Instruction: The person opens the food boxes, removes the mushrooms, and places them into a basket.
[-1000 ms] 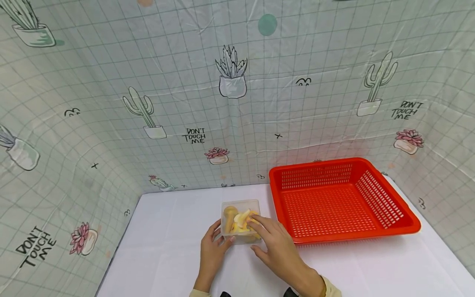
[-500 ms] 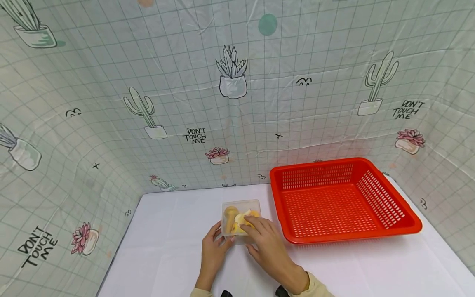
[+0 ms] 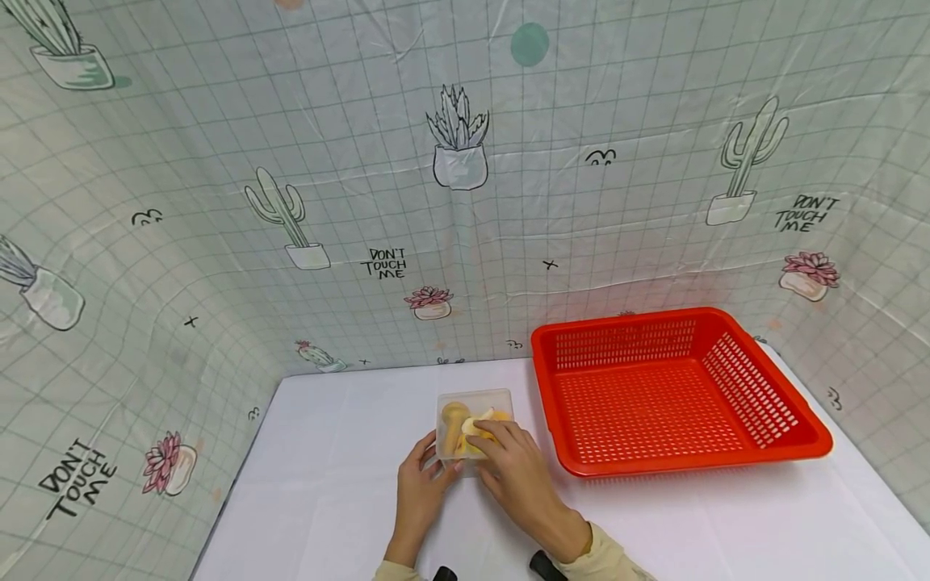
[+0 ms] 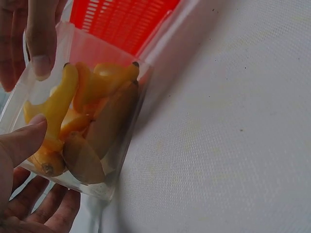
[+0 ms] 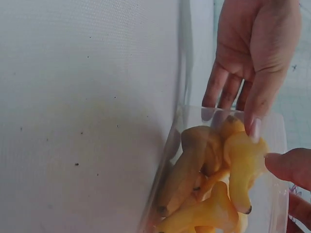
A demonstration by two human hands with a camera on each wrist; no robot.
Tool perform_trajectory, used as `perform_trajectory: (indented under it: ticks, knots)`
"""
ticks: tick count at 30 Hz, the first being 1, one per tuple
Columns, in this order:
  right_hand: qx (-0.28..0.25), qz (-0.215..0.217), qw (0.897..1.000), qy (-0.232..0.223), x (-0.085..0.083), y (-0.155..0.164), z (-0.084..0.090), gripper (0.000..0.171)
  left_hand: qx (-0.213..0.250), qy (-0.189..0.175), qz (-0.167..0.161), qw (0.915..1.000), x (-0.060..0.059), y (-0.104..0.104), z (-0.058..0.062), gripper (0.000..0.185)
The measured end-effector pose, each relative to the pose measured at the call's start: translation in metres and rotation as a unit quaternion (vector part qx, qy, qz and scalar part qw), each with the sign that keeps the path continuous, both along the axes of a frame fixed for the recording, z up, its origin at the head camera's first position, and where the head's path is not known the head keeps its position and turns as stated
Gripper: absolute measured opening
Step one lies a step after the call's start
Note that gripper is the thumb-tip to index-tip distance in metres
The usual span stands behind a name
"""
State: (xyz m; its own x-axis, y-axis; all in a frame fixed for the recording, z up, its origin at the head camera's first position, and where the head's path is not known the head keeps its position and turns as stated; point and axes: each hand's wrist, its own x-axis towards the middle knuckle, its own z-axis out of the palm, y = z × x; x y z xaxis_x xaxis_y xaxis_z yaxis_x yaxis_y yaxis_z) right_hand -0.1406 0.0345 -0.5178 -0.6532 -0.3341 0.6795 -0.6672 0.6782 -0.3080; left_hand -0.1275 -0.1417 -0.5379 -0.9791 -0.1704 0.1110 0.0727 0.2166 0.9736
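Clear plastic box (image 3: pixel 474 426) of yellow and tan pieces (image 4: pixel 87 114), on white table (image 3: pixel 327 484) beside red basket (image 3: pixel 676 387): left hand (image 3: pixel 423 476) grips its near-left side, right hand (image 3: pixel 517 476) fingertips pinching a yellow piece inside.

Two hands (image 3: pixel 425 484), one clear box (image 3: pixel 474 401) of yellow pieces, one red basket (image 3: pixel 726 452), one white table (image 3: pixel 327 452)

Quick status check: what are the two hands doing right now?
Left hand grips the clear box. Right hand reaches into it, fingers on a yellow piece. Red basket stands beside, apart; nothing blocks.
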Motion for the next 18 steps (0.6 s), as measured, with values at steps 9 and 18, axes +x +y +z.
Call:
perform_trajectory:
  ticks: [9, 18]
  knots:
    - [0.011, -0.029, 0.999, 0.011, -0.002, -0.007, -0.007, 0.046, 0.0, -0.004, -0.003, 1.0, -0.002, 0.0, -0.003, 0.066]
    - [-0.006, -0.047, 0.997, 0.055, -0.005, -0.014, -0.01, 0.043, 0.019, 0.003, -0.013, 0.9997, -0.002, -0.002, -0.002, 0.067]
